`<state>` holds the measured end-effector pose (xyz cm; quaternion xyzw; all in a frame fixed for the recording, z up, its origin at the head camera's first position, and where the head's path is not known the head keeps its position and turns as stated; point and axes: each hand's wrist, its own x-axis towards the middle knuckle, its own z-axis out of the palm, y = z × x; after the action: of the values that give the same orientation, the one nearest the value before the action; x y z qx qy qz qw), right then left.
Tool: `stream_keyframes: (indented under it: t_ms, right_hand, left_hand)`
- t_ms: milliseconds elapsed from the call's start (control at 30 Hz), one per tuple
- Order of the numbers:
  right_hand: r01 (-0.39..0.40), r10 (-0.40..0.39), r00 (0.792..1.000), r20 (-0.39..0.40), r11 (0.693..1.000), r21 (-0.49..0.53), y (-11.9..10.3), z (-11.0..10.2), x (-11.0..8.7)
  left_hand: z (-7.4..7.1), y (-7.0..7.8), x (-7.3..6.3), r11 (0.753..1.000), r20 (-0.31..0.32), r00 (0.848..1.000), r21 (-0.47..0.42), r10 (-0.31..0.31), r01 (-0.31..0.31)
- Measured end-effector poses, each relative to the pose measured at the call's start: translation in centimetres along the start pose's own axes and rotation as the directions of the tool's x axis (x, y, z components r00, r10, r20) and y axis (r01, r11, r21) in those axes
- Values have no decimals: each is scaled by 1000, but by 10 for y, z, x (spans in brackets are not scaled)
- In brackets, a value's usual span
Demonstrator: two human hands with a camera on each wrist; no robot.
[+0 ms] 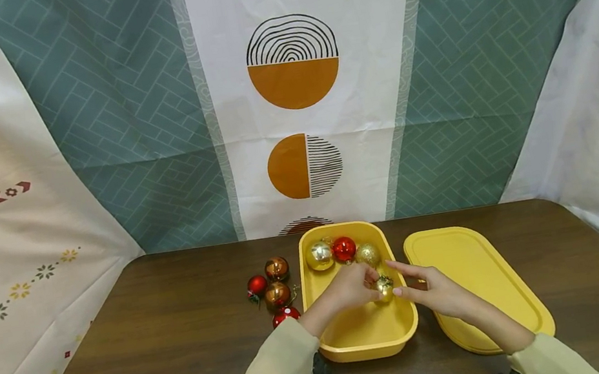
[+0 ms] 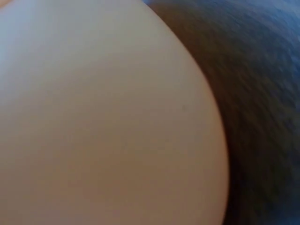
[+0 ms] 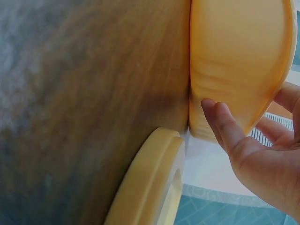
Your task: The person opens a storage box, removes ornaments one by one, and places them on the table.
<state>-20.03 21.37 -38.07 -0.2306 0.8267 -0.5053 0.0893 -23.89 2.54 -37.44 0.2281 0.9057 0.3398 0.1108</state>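
Note:
A yellow rectangular box [image 1: 367, 336] stands on the table with several baubles inside. My left hand [image 1: 347, 288] reaches over its left side and holds a small shiny gold bauble [image 1: 384, 291] between thumb and fingers. At the box's right rim, my right hand [image 1: 439, 290] has its fingers extended; in the right wrist view, fingers [image 3: 229, 126] lie by the outer wall [image 3: 239, 61]. Toward the back of the box are a shiny gold bauble [image 1: 319, 256], a red bauble [image 1: 344, 248] and a glittery gold bauble [image 1: 368, 255]. The left wrist view is mostly filled by a blurred pale surface.
Left of the box lie copper baubles [image 1: 278, 295] and red baubles [image 1: 257, 284], one partly behind the left forearm. A yellow lid [image 1: 480, 269] lies on the dark wooden table [image 1: 193, 334] to the right. Patterned cloth [image 1: 308, 166] hangs behind.

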Motion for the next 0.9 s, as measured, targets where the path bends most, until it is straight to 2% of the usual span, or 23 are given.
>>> stream_keyframes:
  t_ms: [433, 733, 900]
  right_hand:
    - [2, -2, 1000, 5, 1000, -9, 0, -1, -1]
    - [3, -3, 1000, 5, 1000, -20, 2, -1, 0]
    - [-4, 4, 1000, 3, 1000, -18, 1, -1, 0]
  left_hand:
    - [1, 3, -4, 999, 42, 999, 26, 27, -28]
    - [-3, 5, -11, 998, -1, 1000, 63, 31, -31]
    - [-13, 6, -23, 997, -29, 997, 38, 69, -68]
